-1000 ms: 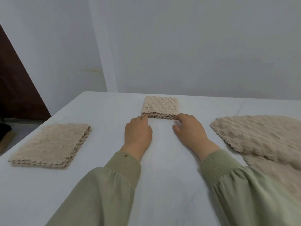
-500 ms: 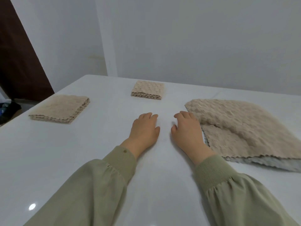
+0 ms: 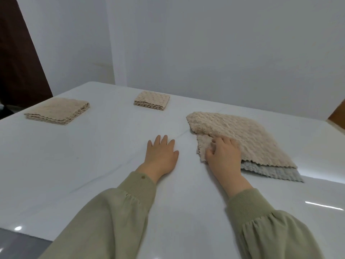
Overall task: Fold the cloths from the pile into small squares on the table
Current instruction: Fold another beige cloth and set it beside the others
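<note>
The right hand has left the table and now pinches a beige cloth on the pile, the left hand lies flat and empty, so I think the next fold begins.

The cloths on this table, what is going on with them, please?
A person in green sleeves is folding cloths. The right hand grips a beige cloth at the near-left corner of the pile. The left hand rests flat on the white table, holding nothing. One small folded square lies further back, and a larger folded stack lies at the left.
</note>
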A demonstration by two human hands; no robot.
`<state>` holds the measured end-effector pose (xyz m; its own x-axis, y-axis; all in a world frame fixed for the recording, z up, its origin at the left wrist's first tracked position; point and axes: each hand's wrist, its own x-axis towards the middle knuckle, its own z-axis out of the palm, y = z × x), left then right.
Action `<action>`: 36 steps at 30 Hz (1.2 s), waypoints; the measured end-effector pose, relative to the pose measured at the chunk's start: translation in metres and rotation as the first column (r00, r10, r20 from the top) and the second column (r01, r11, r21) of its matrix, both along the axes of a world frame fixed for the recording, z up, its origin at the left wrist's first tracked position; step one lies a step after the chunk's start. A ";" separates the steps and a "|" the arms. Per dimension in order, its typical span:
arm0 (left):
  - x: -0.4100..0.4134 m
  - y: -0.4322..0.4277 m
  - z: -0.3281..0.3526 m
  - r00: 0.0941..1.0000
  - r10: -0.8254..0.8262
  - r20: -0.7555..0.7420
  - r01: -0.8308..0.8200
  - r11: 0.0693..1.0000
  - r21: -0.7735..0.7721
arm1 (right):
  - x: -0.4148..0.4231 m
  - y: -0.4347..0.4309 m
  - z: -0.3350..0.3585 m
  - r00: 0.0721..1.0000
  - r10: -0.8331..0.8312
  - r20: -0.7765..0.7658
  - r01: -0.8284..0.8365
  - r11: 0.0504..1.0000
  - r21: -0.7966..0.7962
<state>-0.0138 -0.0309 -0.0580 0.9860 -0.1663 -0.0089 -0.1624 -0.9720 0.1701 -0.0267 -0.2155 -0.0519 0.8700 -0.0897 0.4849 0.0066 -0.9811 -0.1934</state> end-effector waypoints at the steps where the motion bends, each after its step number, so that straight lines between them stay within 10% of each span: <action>1: -0.001 -0.002 -0.001 1.000 0.008 0.006 -0.008 1.000 -0.002 | -0.001 -0.006 0.001 1.000 -0.018 -0.019 0.018 1.000 0.001; 10: -0.008 -0.001 0.000 0.996 0.017 0.088 -0.007 0.994 -0.105 | -0.002 -0.001 0.004 0.936 0.082 0.341 -0.104 0.993 0.049; 15: -0.011 0.010 0.002 0.980 0.126 0.154 -0.020 0.831 -0.557 | -0.013 0.014 0.018 0.713 0.252 0.655 -0.380 0.923 0.058; 19: -0.011 0.015 0.008 0.975 0.185 0.120 -0.054 0.729 -0.682 | -0.013 0.004 0.014 0.989 0.024 0.145 -0.048 0.984 0.169; 21: -0.011 0.013 0.007 0.975 0.179 0.132 -0.045 0.740 -0.672 | -0.012 -0.006 0.007 0.988 -0.069 -0.141 0.077 0.996 0.048; 26: -0.004 0.017 0.008 0.976 0.153 0.152 -0.002 0.711 -0.703 | -0.003 0.011 0.011 0.994 0.006 0.112 -0.009 1.000 0.026; 30: 0.011 0.055 0.011 0.940 0.267 0.213 0.027 0.562 -0.827 | -0.002 0.069 0.019 0.805 0.327 0.494 -0.470 0.860 0.197; 36: 0.031 0.120 0.011 0.968 0.223 0.115 0.003 0.447 -0.895 | 0.008 0.097 0.013 0.951 0.228 -0.209 -0.237 0.971 -0.016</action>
